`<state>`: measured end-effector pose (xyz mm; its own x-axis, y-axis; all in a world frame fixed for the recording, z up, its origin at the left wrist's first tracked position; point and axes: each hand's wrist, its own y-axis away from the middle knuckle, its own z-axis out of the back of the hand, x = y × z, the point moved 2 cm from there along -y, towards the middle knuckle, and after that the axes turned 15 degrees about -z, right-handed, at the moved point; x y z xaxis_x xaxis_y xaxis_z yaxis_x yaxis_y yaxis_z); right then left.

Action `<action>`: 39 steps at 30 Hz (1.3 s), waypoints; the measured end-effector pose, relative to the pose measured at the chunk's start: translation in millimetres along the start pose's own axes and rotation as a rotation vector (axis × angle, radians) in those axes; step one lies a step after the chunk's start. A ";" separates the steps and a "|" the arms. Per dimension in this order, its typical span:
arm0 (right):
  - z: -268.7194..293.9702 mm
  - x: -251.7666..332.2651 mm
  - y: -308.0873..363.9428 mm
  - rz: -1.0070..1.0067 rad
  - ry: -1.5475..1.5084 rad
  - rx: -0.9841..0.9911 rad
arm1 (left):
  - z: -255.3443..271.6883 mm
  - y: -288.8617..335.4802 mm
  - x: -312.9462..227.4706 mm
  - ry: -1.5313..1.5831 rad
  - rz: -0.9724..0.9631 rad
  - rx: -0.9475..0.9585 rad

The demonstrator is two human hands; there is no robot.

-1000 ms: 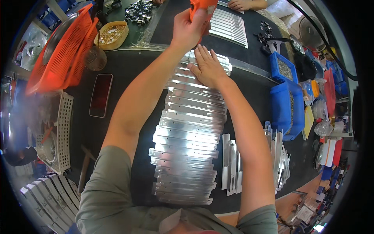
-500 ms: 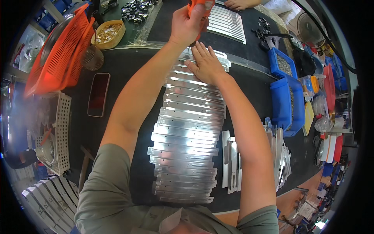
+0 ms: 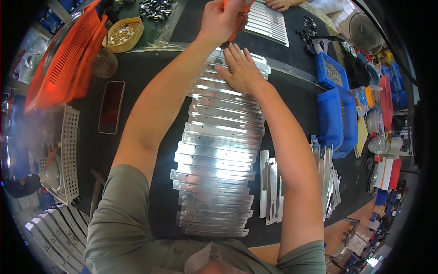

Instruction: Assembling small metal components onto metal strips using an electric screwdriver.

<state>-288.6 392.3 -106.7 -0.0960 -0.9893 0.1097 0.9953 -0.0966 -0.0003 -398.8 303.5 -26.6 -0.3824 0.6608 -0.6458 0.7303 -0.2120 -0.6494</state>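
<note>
Still, left hand (image 3: 217, 23) grips orange power tool (image 3: 237, 22), top of frame; right hand (image 3: 244, 72) lies flat, fingers extended, on metal strips (image 3: 221, 142) filling centre. Hands barely shift over last 1 second, suggesting work stays at row's upper end.

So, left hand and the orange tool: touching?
Touching. The head view shows the left hand wrapped around the orange tool, thumb across it and fingers showing on its far side.
</note>
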 end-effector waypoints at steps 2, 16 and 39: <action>-0.3 1.1 0.7 0.001 -0.008 -0.005 | 3.5 1.5 0.4 -0.018 0.038 -0.017; 8.5 -7.8 -36.7 0.009 -0.435 -0.261 | 4.6 -4.6 2.3 0.003 0.046 0.023; 9.8 3.6 -53.1 -0.311 -0.716 -0.124 | 9.1 -24.0 -13.2 -0.059 -0.011 0.032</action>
<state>-341.6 394.9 -96.5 -0.2974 -0.6083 0.7359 0.9113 -0.4107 0.0288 -416.4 293.3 -6.2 -0.4238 0.6201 -0.6602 0.7079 -0.2281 -0.6685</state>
